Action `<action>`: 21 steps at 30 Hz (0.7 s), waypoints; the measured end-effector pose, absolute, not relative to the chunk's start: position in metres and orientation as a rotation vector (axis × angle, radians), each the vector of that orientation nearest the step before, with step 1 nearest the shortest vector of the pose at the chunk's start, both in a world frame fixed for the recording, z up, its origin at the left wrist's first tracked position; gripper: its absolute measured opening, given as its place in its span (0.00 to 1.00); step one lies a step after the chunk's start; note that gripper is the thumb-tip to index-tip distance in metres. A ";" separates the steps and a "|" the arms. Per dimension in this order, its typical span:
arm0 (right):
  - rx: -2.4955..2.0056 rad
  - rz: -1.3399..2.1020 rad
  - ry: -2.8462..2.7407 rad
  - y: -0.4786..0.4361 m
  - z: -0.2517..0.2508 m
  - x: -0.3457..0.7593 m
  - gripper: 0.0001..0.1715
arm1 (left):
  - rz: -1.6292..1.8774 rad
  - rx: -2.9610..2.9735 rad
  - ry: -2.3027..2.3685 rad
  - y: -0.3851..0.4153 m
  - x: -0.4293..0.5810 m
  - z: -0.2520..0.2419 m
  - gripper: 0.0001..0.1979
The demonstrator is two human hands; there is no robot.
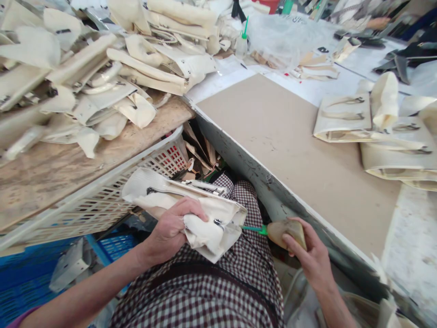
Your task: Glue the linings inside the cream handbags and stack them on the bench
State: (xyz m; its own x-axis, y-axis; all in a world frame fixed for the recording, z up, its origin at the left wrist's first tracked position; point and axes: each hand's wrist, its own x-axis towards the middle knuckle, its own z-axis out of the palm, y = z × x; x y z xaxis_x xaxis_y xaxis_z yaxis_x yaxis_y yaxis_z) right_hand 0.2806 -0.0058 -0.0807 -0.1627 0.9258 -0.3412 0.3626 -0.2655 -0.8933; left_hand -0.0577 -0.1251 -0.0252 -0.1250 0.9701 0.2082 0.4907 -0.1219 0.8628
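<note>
A person, apparently seated between two tabletops, holds a cream bag piece [221, 205] over a lap covered in checked cloth [205, 291], the left grip [172, 228] pinching its folded fabric with the thumb on top, apparently to keep loose material back and the end exposed. The right grip [312, 253] is wrapped around a squeeze bottle [278, 232], tipped on its side so that its green nozzle [254, 229] points at the end of the bag piece nearest that grip; whether the tip touches the fabric or stops just short cannot be told from this angle. The lap seems to serve as a rest, leaving the surfaces to the stock around it. At left, a heap of cream pieces [146, 66] spreads over a wooden tabletop [170, 114], probably kept within easy reach, with a white basket [153, 159] just below its edge. At right, similar bags [344, 125] sit together on a brown sheet [269, 127], perhaps laid to keep them off the white tabletop [413, 237] beneath. A second bottle [241, 46] stands upright near the heap, nozzle pointing up, likely so that nothing runs out, while what looks like a co-worker's hand [378, 23] shows at upper right
</note>
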 end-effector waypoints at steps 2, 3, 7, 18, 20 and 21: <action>-1.619 1.415 -1.424 -0.006 -0.080 0.282 0.37 | 1.212 1.645 1.614 -0.125 -0.058 -0.025 0.06; -1.627 1.378 -1.414 -0.006 -0.081 0.282 0.37 | 1.214 1.652 1.605 -0.126 -0.059 -0.026 0.06; -1.637 1.247 -1.471 -0.008 -0.086 0.283 0.37 | 1.196 1.641 1.602 -0.126 -0.059 -0.028 0.07; -1.667 1.312 -1.518 -0.013 -0.079 0.283 0.37 | 1.172 1.674 1.578 -0.138 -0.054 -0.041 0.04; -1.661 1.269 -1.502 -0.015 -0.081 0.283 0.37 | 1.182 1.668 1.596 -0.141 -0.053 -0.042 0.04; -1.658 1.263 -1.496 -0.016 -0.082 0.283 0.37 | 1.192 1.668 1.595 -0.142 -0.053 -0.042 0.04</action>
State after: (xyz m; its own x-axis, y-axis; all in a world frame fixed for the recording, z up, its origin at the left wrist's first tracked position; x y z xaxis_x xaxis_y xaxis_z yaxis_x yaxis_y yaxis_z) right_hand 0.2831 -0.0155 -0.0817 -0.0706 0.9611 -0.2672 0.4248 -0.2133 -0.8798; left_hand -0.0530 -0.1420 -0.0424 -0.0908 0.9692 0.2289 0.4941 -0.1558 0.8553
